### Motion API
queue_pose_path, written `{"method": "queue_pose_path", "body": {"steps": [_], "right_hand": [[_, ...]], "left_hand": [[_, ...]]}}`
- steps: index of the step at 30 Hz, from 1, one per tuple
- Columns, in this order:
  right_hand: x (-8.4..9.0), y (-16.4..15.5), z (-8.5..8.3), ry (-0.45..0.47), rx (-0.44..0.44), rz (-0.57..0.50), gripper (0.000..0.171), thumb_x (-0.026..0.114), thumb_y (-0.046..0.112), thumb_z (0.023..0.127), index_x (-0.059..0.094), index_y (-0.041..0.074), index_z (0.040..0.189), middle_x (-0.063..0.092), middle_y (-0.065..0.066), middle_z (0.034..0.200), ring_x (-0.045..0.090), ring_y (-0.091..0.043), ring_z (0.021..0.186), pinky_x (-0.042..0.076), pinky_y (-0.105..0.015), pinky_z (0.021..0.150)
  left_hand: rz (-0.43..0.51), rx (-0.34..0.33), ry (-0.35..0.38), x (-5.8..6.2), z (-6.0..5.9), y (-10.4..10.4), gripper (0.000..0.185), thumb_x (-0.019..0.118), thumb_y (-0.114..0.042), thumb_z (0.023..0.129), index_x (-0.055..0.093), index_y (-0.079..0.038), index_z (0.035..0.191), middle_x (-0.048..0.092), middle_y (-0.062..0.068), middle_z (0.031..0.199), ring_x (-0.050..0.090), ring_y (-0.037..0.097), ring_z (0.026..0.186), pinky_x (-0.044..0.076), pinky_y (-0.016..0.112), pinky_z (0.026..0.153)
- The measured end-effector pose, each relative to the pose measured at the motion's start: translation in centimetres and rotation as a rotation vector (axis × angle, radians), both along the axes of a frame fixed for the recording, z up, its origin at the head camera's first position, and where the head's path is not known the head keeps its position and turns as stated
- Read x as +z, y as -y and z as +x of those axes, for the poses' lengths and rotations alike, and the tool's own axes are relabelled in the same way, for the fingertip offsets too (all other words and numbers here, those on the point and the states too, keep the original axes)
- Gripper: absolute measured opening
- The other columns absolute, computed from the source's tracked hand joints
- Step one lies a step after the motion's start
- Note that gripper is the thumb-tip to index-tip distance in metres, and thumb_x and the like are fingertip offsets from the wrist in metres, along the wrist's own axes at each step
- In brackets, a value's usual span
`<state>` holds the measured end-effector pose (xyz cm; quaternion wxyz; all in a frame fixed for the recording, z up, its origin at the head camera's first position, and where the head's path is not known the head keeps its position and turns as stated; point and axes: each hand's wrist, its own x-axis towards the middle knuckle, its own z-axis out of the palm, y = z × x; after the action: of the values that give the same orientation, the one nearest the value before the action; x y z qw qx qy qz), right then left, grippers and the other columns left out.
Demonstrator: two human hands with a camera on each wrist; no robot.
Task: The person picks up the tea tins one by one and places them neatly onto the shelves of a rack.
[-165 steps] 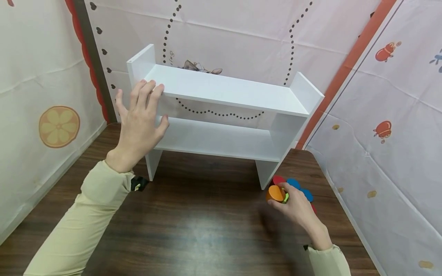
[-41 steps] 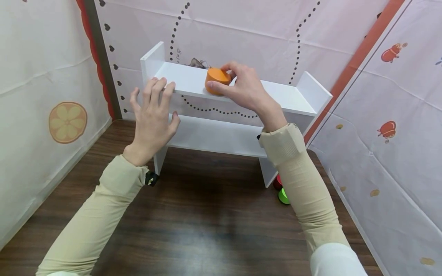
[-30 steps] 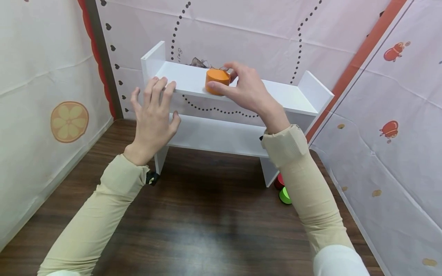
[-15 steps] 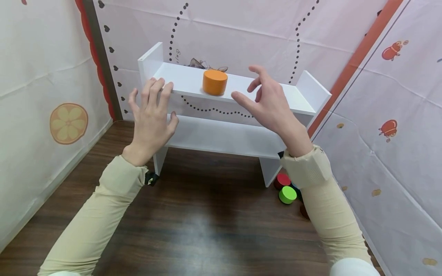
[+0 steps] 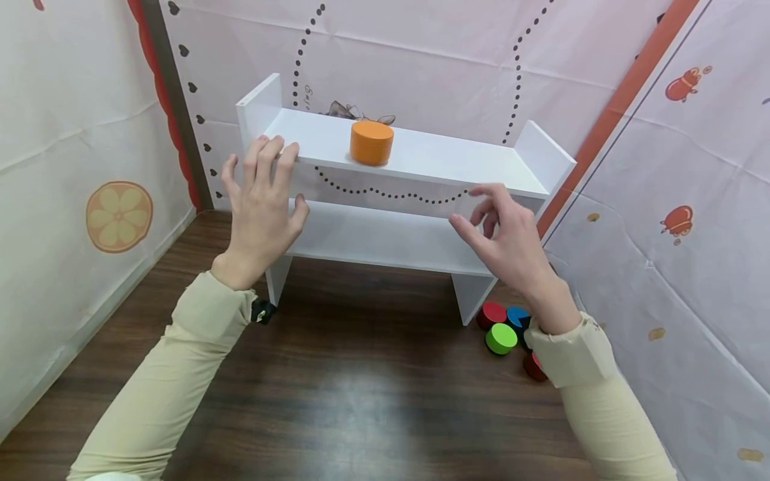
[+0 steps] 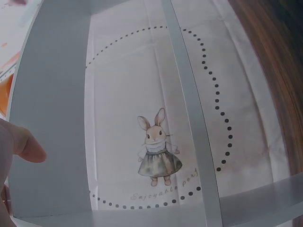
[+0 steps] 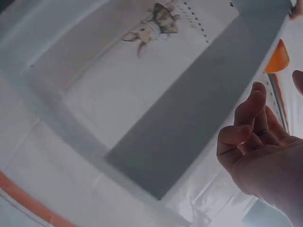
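An orange cylinder (image 5: 371, 143), like a short round block, stands upright near the front edge of the white shelf unit's (image 5: 445, 159) top board, left of its middle. My left hand (image 5: 261, 210) rests its fingertips on the left end of that board's front edge, fingers spread; in the left wrist view only its thumb (image 6: 31, 146) shows clearly. My right hand (image 5: 508, 237) hangs in the air before the right part of the shelf, holding nothing, fingers loosely bent. In the right wrist view the orange cylinder (image 7: 277, 57) is partly hidden behind the board, apart from the fingers.
On the dark wooden table (image 5: 361, 401), by the unit's right foot, stand a red cylinder (image 5: 492, 314), a green one (image 5: 501, 339), a blue one (image 5: 517, 315) and another red one (image 5: 534, 367), partly covered by the right sleeve. Printed cloth walls (image 5: 409, 60) enclose the table.
My right hand carried the orange cylinder from the table up to the top board and let go of it. It has since drawn back right and down. My left hand stays on the shelf.
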<state>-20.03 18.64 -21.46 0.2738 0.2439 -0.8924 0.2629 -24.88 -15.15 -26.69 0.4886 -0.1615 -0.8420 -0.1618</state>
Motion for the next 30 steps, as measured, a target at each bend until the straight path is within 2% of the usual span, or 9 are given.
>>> {"method": "queue_pose_path", "body": {"steps": [9,14,18,25,30], "right_hand": [[-5.3,-4.0,0.5,0.067,-0.065,0.071,0.037,0.07,0.024,0.086,0.059,0.005,0.115,0.065,-0.006,0.079,0.051,-0.014,0.06,0.043,-0.023,0.055],[-8.7,-6.1,0.4,0.162,-0.114,0.103,0.034,0.07,0.027,0.087,0.061,0.004,0.11,0.066,-0.006,0.076,0.056,-0.014,0.061,0.046,-0.026,0.056],[-11.4,-7.6,0.5,0.23,-0.193,0.134,0.031,0.068,0.031,0.088,0.063,0.005,0.105,0.068,-0.007,0.079,0.061,-0.016,0.067,0.048,-0.031,0.059],[-15.3,-10.3,0.8,0.307,-0.376,0.278,0.04,0.064,0.04,0.088,0.061,0.003,0.104,0.065,-0.012,0.083,0.058,-0.023,0.067,0.044,-0.039,0.053],[-17.2,-11.7,1.0,0.381,-0.438,0.434,0.056,0.065,0.045,0.086,0.06,-0.006,0.109,0.063,-0.021,0.089,0.061,-0.037,0.076,0.047,-0.05,0.065]], "left_hand": [[-0.003,0.0,0.005,-0.1,0.0,0.0,0.066,0.061,-0.008,0.079,0.038,-0.01,0.142,0.039,0.015,0.146,0.026,0.031,0.142,0.011,0.061,0.11],[-0.002,0.001,-0.004,-0.1,0.0,0.1,0.066,0.06,-0.008,0.08,0.038,-0.01,0.142,0.039,0.015,0.146,0.026,0.031,0.142,0.012,0.062,0.11],[0.0,-0.002,-0.009,-0.1,-0.1,0.0,0.065,0.06,-0.008,0.08,0.039,-0.01,0.142,0.039,0.015,0.146,0.026,0.031,0.142,0.012,0.062,0.11],[-0.003,-0.003,-0.005,-0.1,-0.2,0.0,0.065,0.06,-0.008,0.08,0.039,-0.01,0.142,0.039,0.015,0.146,0.025,0.031,0.142,0.011,0.062,0.11],[-0.006,0.001,-0.004,-0.1,-0.3,0.0,0.066,0.06,-0.009,0.08,0.038,-0.01,0.142,0.038,0.015,0.146,0.025,0.031,0.142,0.011,0.062,0.11]]}}
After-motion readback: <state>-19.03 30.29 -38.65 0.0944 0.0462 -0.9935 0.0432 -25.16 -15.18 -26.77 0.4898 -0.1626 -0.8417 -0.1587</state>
